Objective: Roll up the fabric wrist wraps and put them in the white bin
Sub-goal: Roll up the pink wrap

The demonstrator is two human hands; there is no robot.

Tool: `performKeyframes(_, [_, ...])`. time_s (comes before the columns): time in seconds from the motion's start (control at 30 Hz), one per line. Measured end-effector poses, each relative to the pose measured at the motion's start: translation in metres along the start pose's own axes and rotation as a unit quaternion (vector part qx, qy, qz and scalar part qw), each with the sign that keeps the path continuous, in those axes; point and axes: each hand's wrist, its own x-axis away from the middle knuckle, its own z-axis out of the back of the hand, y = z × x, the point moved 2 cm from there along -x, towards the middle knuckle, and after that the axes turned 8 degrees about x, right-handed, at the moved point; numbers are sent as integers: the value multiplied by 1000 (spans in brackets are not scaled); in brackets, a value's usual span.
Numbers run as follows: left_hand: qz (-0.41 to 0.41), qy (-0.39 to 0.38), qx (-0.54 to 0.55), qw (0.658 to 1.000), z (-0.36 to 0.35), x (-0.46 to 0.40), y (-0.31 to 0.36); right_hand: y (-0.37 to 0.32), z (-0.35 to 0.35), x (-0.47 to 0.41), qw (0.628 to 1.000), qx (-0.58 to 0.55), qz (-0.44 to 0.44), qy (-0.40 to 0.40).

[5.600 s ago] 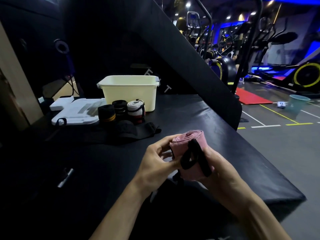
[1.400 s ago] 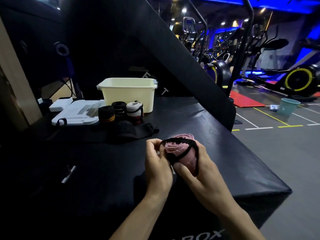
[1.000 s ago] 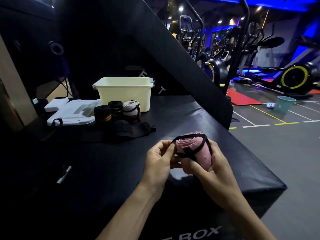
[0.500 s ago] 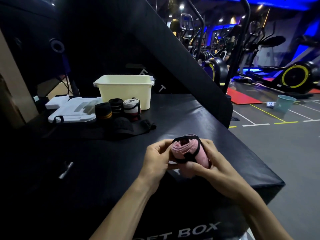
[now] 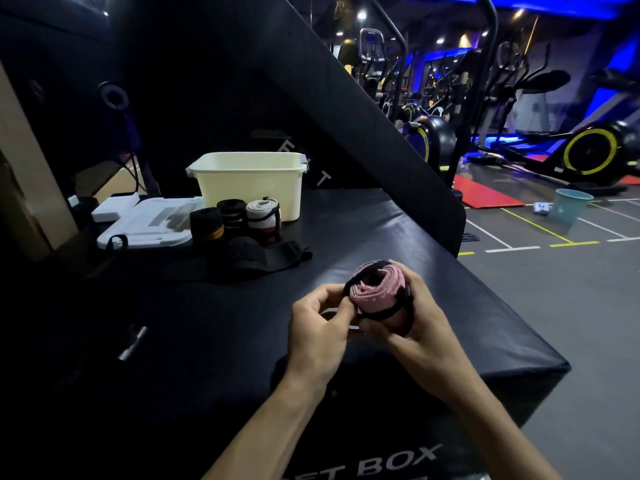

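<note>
A rolled pink wrist wrap with a black elastic loop around it sits between both hands above the black box top. My right hand grips the roll from the right and below. My left hand pinches the black loop at the roll's left side. The white bin stands at the back of the box. In front of it stand three rolled wraps: a black and yellow one, a black one and a white and red one. An unrolled black wrap lies flat before them.
A white lid lies left of the bin. A small metal piece rests on the black box top. A slanted black panel rises behind the bin. The box edge drops off at the right to the gym floor with a teal bucket.
The roll has turned so its spiral end faces up toward me. The black loop has been drawn further around the roll. Both hands stayed in place.
</note>
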Motion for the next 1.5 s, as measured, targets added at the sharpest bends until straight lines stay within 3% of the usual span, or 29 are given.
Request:
performKeyframes(0.13, [6, -43, -14, 999, 5, -4, 6, -1, 6, 1, 998, -61, 2, -7])
performKeyframes(0.57, [55, -136, -34, 989, 24, -19, 26, -9, 10, 6, 989, -77, 10, -128])
performKeyframes(0.67, [47, -117, -37, 991, 25, -17, 26, -4, 5, 7, 990, -56, 2, -133])
performKeyframes(0.83, [-4, -43, -27, 999, 21, -14, 26, -7, 2, 7, 999, -31, -3, -36])
performKeyframes(1.03, [-29, -26, -27, 999, 14, -2, 27, -12, -5, 12, 999, 0, -10, -31])
performKeyframes(1.33, [41, -104, -17, 994, 26, -13, 34, -20, 10, 14, 977, -127, -13, -170])
performKeyframes(1.5, [129, -145, 9, 981, 28, -16, 26, -18, 12, 15, 970, -154, -22, -186])
